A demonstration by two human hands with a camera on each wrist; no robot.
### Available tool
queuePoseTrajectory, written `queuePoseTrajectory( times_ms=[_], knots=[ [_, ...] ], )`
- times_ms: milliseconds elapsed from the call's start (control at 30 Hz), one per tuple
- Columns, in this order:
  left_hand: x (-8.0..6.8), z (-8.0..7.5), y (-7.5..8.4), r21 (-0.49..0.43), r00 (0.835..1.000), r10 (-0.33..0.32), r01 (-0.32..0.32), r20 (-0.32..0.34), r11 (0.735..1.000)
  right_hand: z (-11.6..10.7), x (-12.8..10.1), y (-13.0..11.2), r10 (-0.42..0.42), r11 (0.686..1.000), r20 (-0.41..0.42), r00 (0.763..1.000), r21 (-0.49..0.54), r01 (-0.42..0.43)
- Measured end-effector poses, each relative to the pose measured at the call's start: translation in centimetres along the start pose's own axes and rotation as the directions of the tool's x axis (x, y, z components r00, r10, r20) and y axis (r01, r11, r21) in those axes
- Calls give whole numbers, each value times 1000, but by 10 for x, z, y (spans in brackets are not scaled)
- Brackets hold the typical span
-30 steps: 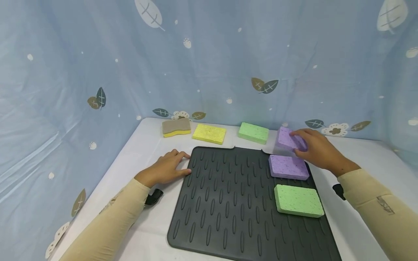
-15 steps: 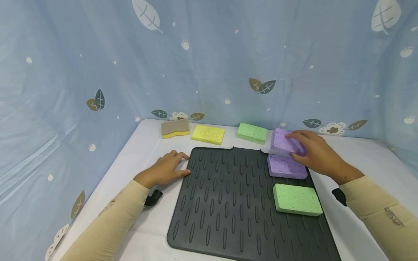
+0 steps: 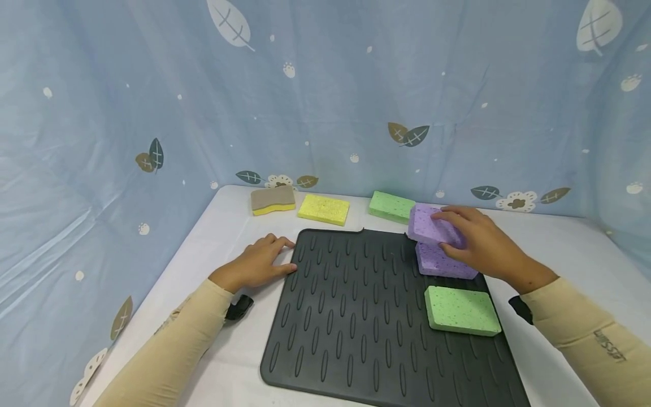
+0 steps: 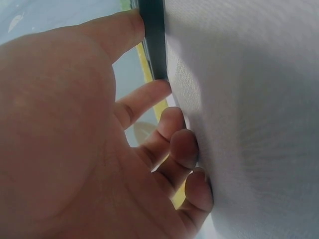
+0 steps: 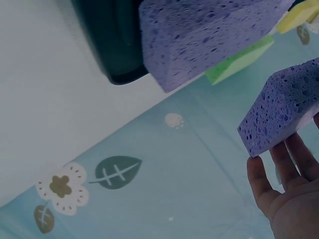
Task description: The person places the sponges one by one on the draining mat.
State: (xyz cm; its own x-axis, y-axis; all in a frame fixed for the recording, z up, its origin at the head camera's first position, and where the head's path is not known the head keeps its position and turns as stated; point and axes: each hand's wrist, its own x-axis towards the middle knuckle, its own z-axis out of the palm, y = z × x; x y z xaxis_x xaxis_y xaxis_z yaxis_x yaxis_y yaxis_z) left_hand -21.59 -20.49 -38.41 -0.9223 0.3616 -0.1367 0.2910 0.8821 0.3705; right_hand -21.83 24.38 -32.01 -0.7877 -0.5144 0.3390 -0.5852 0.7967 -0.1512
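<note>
My right hand grips a purple sponge between thumb and fingers, above the far right corner of the dark ribbed mat. Below it, a second purple sponge lies flat on the mat, partly covered by the held one in the head view. The right wrist view shows the held purple sponge apart from the one on the mat. Nearer on the mat lies a green sponge. My left hand rests at the mat's left edge, thumb and fingertips touching the rim and the white cloth.
Along the back of the white table lie a grey-topped yellow sponge, a yellow sponge and another green sponge. A blue patterned curtain hangs behind and on the left.
My right hand has carried the purple sponge leftward, from behind the mat's corner to over the purple sponge lying there. The left hand keeps its place.
</note>
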Motion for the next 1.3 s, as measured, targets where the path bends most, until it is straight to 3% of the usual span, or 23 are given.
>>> queuePoseTrajectory(
  times_ms=[267,967,1300],
  knots=[
    [-1,-2,1,1,1000,-1,1,2,1000,2,7,-9,-46,999,-2,999,14,46],
    [-1,1,-1,10,1000,-6,7,-13,1000,16,29,-37,-53,995,105,993,89,44],
    [-1,2,0,10,1000,-11,11,-9,1000,28,37,-45,-97,993,133,986,85,86]
  ],
)
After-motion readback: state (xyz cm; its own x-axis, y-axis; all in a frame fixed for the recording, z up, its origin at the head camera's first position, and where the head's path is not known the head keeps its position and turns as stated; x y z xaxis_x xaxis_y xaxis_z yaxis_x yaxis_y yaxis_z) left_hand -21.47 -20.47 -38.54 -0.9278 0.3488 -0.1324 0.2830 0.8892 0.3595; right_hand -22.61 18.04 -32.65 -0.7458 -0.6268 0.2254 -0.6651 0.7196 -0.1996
